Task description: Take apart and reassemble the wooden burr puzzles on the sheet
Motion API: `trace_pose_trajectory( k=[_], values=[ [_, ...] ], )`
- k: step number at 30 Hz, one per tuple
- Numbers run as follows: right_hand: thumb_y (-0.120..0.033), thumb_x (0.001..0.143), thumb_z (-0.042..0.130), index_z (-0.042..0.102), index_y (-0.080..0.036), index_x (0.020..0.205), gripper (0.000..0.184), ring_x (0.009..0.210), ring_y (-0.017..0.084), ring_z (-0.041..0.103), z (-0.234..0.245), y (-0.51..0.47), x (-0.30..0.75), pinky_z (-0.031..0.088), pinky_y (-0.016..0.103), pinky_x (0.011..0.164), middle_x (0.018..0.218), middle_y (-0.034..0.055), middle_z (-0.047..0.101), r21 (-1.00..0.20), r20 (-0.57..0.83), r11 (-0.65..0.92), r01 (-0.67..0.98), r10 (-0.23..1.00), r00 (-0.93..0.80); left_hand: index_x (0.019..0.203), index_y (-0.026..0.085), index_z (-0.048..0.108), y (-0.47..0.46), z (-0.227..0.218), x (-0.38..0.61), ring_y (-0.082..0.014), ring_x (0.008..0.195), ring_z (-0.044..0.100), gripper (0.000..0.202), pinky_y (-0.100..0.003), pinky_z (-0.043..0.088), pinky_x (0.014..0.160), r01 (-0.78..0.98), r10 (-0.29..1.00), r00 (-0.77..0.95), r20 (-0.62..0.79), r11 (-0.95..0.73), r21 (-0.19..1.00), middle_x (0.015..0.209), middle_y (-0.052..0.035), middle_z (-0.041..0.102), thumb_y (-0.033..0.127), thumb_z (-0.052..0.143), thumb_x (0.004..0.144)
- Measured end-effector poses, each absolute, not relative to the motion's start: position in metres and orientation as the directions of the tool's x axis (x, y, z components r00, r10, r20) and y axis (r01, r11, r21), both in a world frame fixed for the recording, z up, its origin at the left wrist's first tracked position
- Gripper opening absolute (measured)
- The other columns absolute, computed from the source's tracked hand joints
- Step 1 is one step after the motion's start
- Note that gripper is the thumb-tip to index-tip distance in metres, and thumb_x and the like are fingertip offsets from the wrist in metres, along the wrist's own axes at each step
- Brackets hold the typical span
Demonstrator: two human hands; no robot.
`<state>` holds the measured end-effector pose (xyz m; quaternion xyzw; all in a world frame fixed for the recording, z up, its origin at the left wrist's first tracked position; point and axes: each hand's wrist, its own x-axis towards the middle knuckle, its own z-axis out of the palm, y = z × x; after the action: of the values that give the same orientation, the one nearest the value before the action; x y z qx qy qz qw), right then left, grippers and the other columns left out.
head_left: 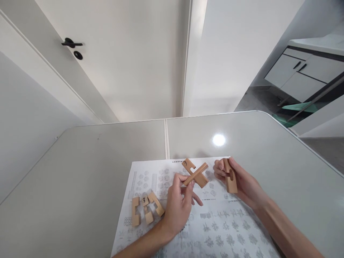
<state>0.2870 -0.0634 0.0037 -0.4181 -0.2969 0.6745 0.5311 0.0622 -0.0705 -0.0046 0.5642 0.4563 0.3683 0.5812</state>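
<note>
My left hand (179, 204) pinches two wooden puzzle pieces joined in a cross (196, 173), lifted a little above a printed instruction sheet (215, 222). My right hand (239, 181) is closed round a single notched wooden block (230, 176), held upright just to the right of the cross and apart from it. Three loose wooden pieces (146, 209), one marked with a "3", lie on the sheet's left part beside my left wrist.
The sheet lies on a pale grey table (80, 172) with a seam down its middle. Behind the table stand a white wall and a door with a black handle (71, 43). White cabinets (303, 73) are at the far right.
</note>
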Motion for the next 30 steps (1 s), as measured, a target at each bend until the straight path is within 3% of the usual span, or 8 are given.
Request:
trace_pose_trajectory(
  k=[3, 6, 13, 16, 19, 26, 30],
  values=[
    [-0.063, 0.102, 0.055, 0.064, -0.022, 0.082, 0.046, 0.058, 0.014, 0.026, 0.002, -0.065, 0.288, 0.034, 0.028, 0.055, 0.070, -0.0042, 0.032, -0.835, -0.268, -0.288, -0.469, 0.957, -0.110, 0.099, 0.023, 0.043, -0.071, -0.003, 0.061, -0.0143, 0.058, 0.075, 0.025, -0.025, 0.048, 0.056, 0.077, 0.936, 0.333, -0.112, 0.091, 0.993, 0.090, 0.0015, 0.069, 0.045, 0.047, 0.110],
    [-0.063, 0.100, 0.060, 0.064, -0.022, 0.086, 0.044, 0.054, 0.011, 0.019, 0.003, -0.067, 0.288, 0.028, 0.024, 0.047, 0.069, -0.0062, 0.029, -0.826, -0.311, -0.327, -0.460, 0.944, -0.111, 0.099, 0.023, 0.043, -0.072, -0.003, 0.060, -0.0146, 0.060, 0.076, 0.024, -0.025, 0.048, 0.057, 0.059, 0.924, 0.365, -0.110, 0.095, 0.994, 0.088, 0.0022, 0.067, 0.045, 0.046, 0.110],
    [-0.058, 0.088, 0.082, 0.066, -0.022, 0.089, 0.039, 0.052, 0.008, 0.034, -0.004, -0.065, 0.292, 0.043, 0.017, 0.045, 0.071, -0.0047, 0.046, -0.807, -0.332, -0.301, -0.508, 0.943, -0.030, 0.099, 0.023, 0.041, -0.071, -0.007, 0.059, -0.0103, 0.056, 0.072, 0.025, -0.024, 0.046, 0.056, 0.000, 0.911, 0.402, -0.095, 0.104, 0.995, 0.092, 0.0031, 0.062, 0.045, 0.045, 0.111],
    [-0.052, 0.082, 0.090, 0.068, -0.022, 0.089, 0.038, 0.060, 0.010, 0.047, -0.006, -0.065, 0.293, 0.055, 0.019, 0.057, 0.074, -0.0026, 0.053, -0.794, -0.336, -0.272, -0.544, 0.942, 0.020, 0.098, 0.023, 0.041, -0.071, -0.007, 0.059, -0.0107, 0.058, 0.073, 0.027, -0.024, 0.046, 0.057, -0.006, 0.913, 0.398, -0.085, 0.096, 0.995, 0.096, 0.0016, 0.063, 0.046, 0.047, 0.110],
    [-0.051, 0.080, 0.092, 0.068, -0.023, 0.088, 0.037, 0.064, 0.011, 0.051, -0.007, -0.064, 0.292, 0.059, 0.020, 0.064, 0.081, -0.0009, 0.059, -0.771, -0.312, -0.206, -0.603, 0.947, 0.076, 0.097, 0.023, 0.041, -0.070, -0.007, 0.059, -0.0113, 0.058, 0.073, 0.029, -0.024, 0.045, 0.056, -0.009, 0.914, 0.395, -0.094, 0.107, 0.994, 0.093, 0.0022, 0.063, 0.048, 0.047, 0.110],
    [-0.057, 0.087, 0.083, 0.065, -0.024, 0.093, 0.038, 0.048, 0.007, 0.031, -0.002, -0.063, 0.289, 0.040, 0.013, 0.035, 0.069, -0.0058, 0.048, -0.742, -0.325, -0.220, -0.633, 0.944, 0.053, 0.098, 0.023, 0.042, -0.070, 0.000, 0.061, -0.0120, 0.051, 0.070, 0.037, -0.022, 0.040, 0.050, -0.077, 0.886, 0.442, -0.141, 0.194, 0.978, 0.076, 0.0067, 0.058, 0.058, 0.053, 0.105],
    [-0.053, 0.091, 0.081, 0.066, -0.024, 0.104, 0.035, 0.039, 0.002, 0.022, 0.002, -0.062, 0.289, 0.028, 0.009, 0.023, 0.074, -0.0080, 0.050, -0.673, -0.354, -0.273, -0.687, 0.935, -0.025, 0.099, 0.023, 0.043, -0.064, 0.011, 0.061, -0.0099, 0.047, 0.064, 0.040, -0.022, 0.040, 0.046, -0.197, 0.831, 0.525, -0.182, 0.327, 0.924, 0.083, 0.0010, 0.068, 0.059, 0.057, 0.103]
  ],
)
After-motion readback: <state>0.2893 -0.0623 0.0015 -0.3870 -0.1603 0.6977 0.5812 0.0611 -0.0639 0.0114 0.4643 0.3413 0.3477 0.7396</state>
